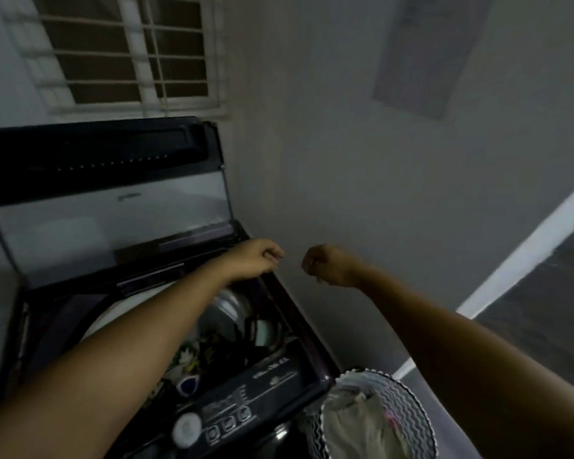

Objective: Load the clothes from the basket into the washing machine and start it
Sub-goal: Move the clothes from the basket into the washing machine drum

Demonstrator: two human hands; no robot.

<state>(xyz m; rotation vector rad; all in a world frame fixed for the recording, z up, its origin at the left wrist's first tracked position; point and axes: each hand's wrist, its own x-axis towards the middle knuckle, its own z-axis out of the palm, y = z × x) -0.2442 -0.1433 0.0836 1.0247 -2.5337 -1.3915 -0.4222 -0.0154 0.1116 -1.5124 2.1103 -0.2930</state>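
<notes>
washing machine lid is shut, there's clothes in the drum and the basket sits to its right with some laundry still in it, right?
Not quite: the lid of the washing machine is raised, standing open at the back, as the head view shows. The rest holds: clothes lie in the drum, and the basket sits to the machine's right with laundry still in it.

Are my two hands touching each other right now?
Apart. The head view shows a clear strip of grey wall between the left hand and the right hand, both curled loosely above the right edge of the open washing machine.
</notes>
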